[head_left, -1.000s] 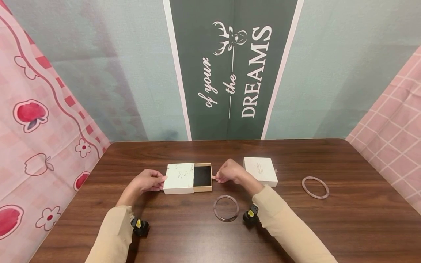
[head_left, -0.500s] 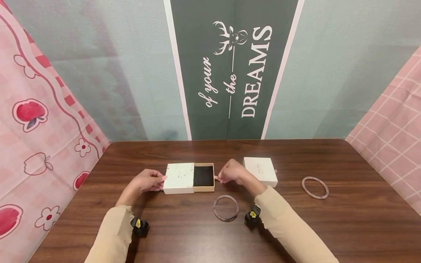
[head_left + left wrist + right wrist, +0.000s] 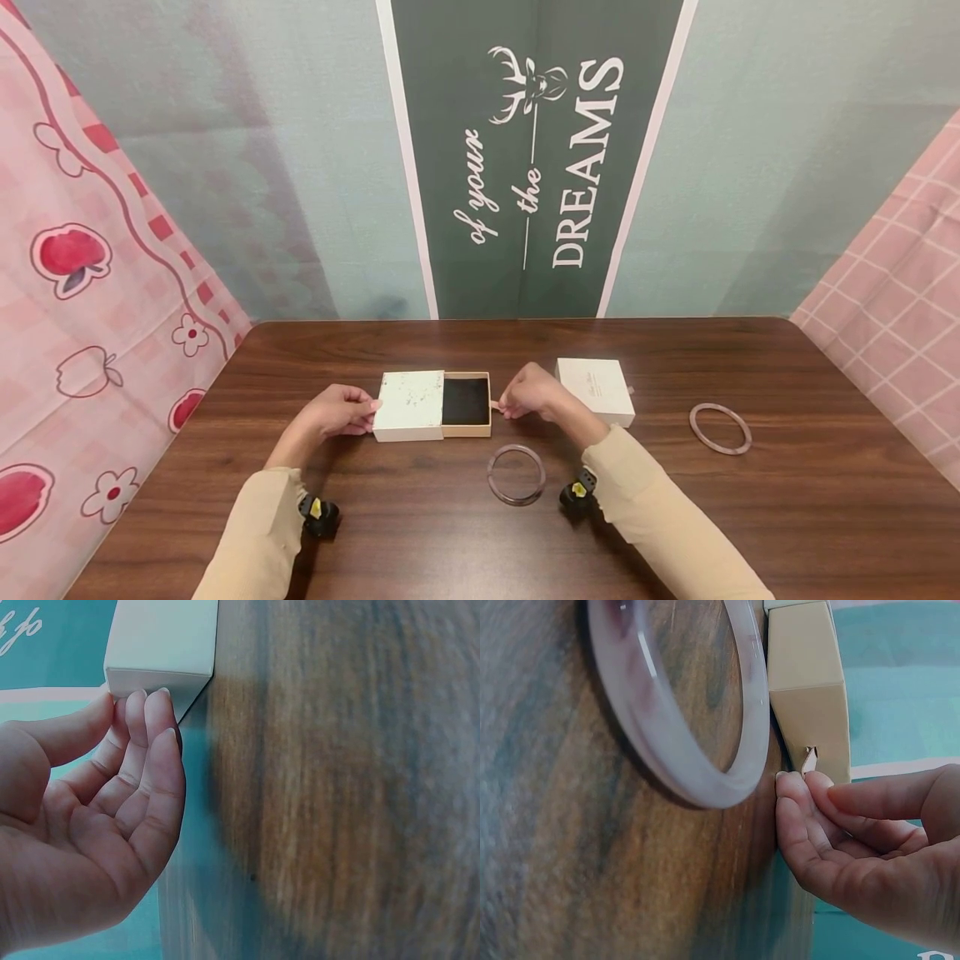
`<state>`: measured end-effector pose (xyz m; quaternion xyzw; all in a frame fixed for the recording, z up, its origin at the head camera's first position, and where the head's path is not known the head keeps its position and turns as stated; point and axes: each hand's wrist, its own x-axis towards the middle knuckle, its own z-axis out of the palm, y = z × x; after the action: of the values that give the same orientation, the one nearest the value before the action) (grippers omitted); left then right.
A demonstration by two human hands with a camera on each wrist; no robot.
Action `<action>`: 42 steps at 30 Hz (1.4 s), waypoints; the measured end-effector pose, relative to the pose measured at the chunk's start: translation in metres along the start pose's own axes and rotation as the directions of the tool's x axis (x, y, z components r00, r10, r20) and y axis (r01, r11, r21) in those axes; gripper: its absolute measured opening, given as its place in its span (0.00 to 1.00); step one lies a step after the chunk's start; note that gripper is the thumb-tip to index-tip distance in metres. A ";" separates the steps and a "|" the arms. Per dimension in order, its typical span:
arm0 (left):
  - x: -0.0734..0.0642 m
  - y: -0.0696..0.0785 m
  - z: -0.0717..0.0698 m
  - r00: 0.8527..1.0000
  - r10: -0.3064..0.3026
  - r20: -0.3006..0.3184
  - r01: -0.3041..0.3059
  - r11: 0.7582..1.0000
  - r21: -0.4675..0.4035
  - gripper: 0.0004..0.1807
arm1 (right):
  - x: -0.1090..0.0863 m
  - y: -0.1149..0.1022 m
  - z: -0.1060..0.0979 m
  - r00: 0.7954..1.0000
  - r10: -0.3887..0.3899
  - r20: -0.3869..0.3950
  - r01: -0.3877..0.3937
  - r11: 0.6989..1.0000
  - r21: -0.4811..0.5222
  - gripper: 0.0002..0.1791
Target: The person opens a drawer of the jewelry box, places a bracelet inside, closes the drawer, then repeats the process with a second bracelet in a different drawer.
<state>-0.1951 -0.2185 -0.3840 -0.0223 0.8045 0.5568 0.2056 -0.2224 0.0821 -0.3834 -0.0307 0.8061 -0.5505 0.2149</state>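
Observation:
A white speckled drawer box [image 3: 411,402] lies on the table, its tan inner drawer [image 3: 467,432] partly out on the right. Black padding [image 3: 466,402] shows inside the drawer. My left hand [image 3: 339,411] holds the left end of the white sleeve; in the left wrist view, thumb and fingertips meet the sleeve's end [image 3: 154,681]. With thumb and fingers my right hand [image 3: 531,392] pinches the small ribbon tab [image 3: 809,760] on the drawer's front. A pinkish marbled bangle [image 3: 492,487] lies on the table just in front of the drawer, also large in the right wrist view.
Behind my right forearm sits a second white box [image 3: 596,387] with gold print, closed. Another bangle [image 3: 693,427] lies farther right. A cloth backdrop [image 3: 345,167] hangs behind the brown wooden table [image 3: 420,533], and pink cloths flank it.
The inner drawer has slid a little farther right out of its sleeve, along with my right hand. My left hand and the bangles have stayed in place.

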 end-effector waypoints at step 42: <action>0.001 0.000 -0.002 1.000 -0.010 -0.005 0.010 1.000 0.017 0.08 | -0.003 0.000 -0.003 0.999 0.022 -0.042 -0.023 0.999 -0.036 0.08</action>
<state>-0.1965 -0.2200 -0.3834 -0.0260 0.8096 0.5489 0.2065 -0.2214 0.0856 -0.3813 -0.0141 0.8206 -0.5339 0.2036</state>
